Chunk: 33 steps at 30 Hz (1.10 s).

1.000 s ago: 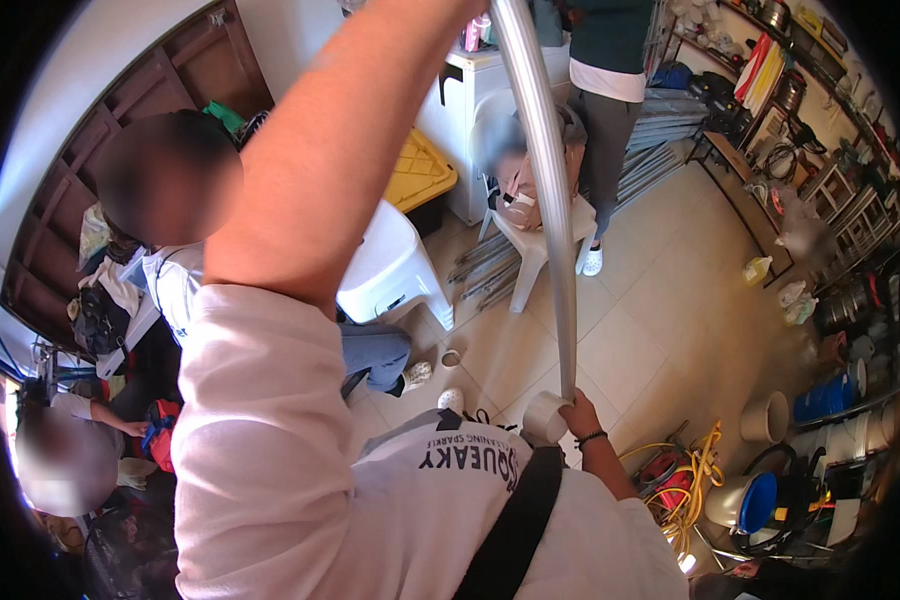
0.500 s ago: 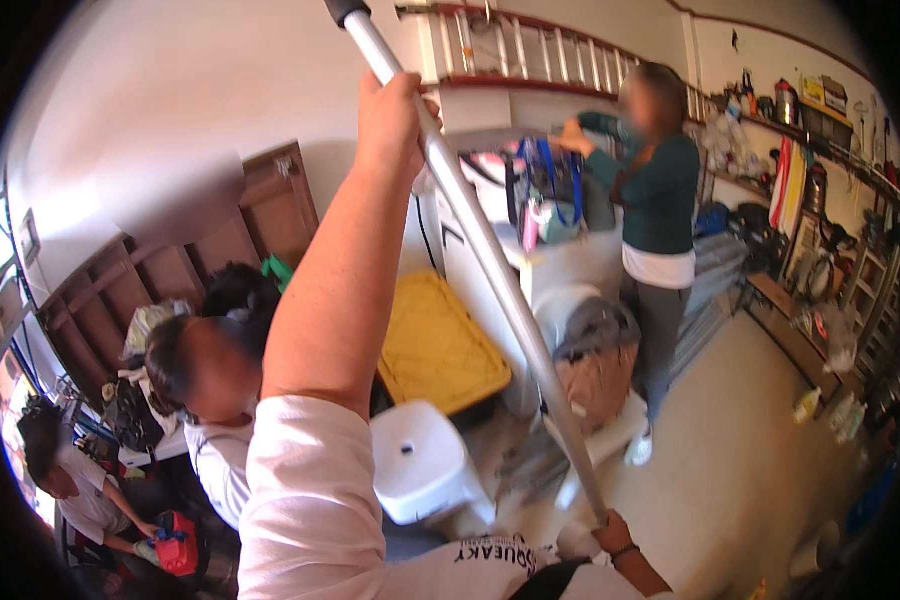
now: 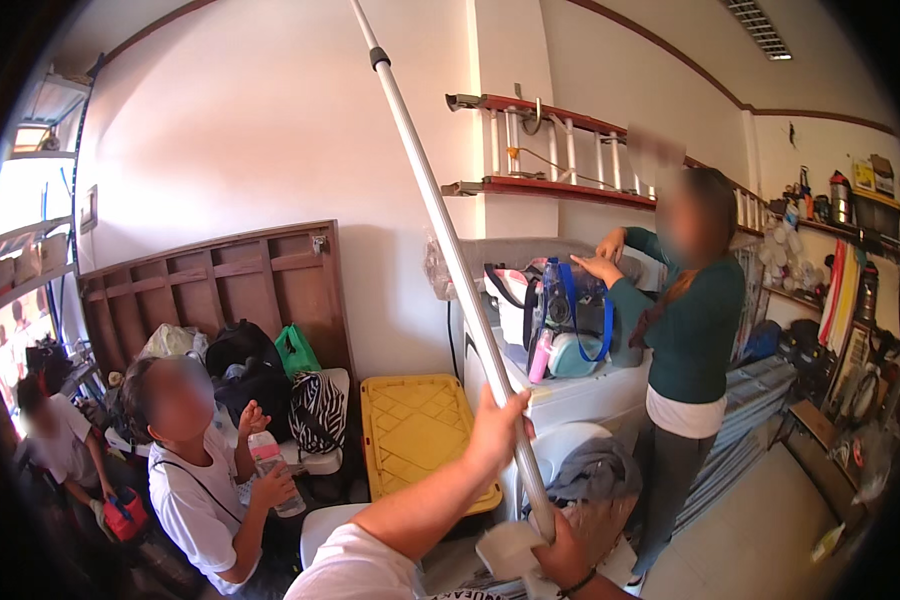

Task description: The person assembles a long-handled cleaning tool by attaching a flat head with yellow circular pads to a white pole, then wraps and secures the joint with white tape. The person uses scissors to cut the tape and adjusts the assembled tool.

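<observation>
A long silver telescopic pole (image 3: 438, 210) slants up to the left, with a black collar (image 3: 379, 58) where a thinner section begins. Its top end runs out of view. My left hand (image 3: 497, 428) is closed around the lower part of the pole. Lower down, my right hand (image 3: 564, 552), with a dark band at the wrist, grips it near its bottom end. A pale, blocky object (image 3: 505, 549) shows beside my right hand; I cannot tell what it is.
A person in a green top (image 3: 705, 320) stands at the right by a white appliance (image 3: 590, 400) with bags on it. Another (image 3: 195, 490) holds a water bottle (image 3: 269, 465) at the left. A ladder (image 3: 570, 185) hangs on the wall; a yellow-lidded bin (image 3: 415, 430) stands below.
My left hand has come down from high on the pole to its lower part. The view has tilted up, showing more wall, and the pole's black collar and thinner section now show.
</observation>
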Each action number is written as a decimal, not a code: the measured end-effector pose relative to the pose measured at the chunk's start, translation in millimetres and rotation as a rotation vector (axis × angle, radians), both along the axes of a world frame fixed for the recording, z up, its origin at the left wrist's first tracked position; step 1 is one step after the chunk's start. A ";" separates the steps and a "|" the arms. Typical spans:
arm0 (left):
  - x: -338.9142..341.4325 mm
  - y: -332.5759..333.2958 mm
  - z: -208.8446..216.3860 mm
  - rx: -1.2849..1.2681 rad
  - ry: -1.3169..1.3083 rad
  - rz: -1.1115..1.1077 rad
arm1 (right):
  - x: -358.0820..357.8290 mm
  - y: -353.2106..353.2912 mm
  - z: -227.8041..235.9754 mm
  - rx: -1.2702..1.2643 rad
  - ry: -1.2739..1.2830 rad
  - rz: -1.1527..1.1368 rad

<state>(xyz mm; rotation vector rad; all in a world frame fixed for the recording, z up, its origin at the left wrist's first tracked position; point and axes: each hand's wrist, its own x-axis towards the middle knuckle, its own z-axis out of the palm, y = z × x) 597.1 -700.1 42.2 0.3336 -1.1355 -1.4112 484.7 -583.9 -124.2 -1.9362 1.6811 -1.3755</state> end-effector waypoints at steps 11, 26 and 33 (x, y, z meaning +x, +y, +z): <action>28.1 -165.3 96.9 -0.023 -0.076 0.253 | 13.0 -169.6 122.1 0.024 -0.002 0.363; 113.4 -265.4 233.4 -0.198 -0.218 0.764 | 50.0 -288.3 230.0 -0.144 -0.132 0.770; -7.3 -269.7 196.7 -0.223 -0.356 0.702 | -37.3 -272.3 170.2 -0.083 -0.308 0.668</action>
